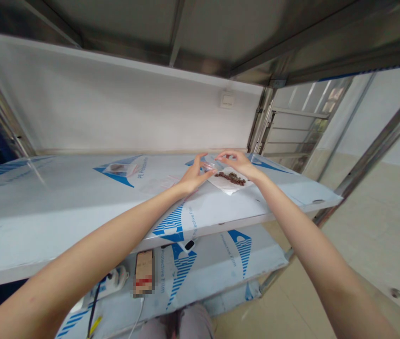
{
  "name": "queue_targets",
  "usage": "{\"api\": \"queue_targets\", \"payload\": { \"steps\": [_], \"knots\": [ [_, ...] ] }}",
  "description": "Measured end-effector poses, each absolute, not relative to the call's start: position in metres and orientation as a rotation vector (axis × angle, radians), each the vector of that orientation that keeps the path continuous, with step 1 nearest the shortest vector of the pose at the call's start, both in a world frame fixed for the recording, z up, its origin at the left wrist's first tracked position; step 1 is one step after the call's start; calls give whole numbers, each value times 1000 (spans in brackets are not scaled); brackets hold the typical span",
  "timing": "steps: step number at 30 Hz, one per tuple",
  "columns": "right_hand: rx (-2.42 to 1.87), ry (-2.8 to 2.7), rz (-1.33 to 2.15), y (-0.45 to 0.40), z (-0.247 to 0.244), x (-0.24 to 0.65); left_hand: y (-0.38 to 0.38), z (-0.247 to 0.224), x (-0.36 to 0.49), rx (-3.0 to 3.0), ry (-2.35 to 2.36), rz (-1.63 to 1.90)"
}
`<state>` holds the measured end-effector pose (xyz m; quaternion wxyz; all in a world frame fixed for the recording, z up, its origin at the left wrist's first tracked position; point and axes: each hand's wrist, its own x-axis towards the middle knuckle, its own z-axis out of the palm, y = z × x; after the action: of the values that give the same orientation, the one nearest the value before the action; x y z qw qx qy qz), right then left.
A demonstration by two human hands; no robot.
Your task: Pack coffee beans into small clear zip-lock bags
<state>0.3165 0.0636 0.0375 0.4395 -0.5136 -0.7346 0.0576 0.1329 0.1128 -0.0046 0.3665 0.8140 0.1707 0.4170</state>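
Note:
On the film-covered upper shelf (108,216), a small clear plastic bag (211,164) is between my two hands. My left hand (195,176) holds its left side, thumb and fingers curved around it. From the right, my right hand (235,162) reaches over with bent fingers, its fingertips at the bag's upper edge; whether they pinch it is too small to tell. Just below my right hand lies a white paper sheet (230,189) with a pile of small reddish-brown pieces (233,178) on it.
A clear bag with dark contents (117,168) lies further left on the shelf. On the lower shelf (214,263) are a phone (144,273) with a white cable and a white device (188,245). A metal shelf (207,42) hangs overhead.

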Motion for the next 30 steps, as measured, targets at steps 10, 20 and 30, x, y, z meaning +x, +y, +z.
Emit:
{"api": "queue_targets", "payload": {
  "steps": [10,20,30],
  "knots": [
    [-1994,-2084,-371,70,12,328,120,-6,136,2075,433,1086],
    [-1961,-2245,-471,73,15,325,117,-3,135,2059,435,1077],
    [-1324,-1805,143,72,33,319,116,-5,134,2105,402,1057]
  ]
}}
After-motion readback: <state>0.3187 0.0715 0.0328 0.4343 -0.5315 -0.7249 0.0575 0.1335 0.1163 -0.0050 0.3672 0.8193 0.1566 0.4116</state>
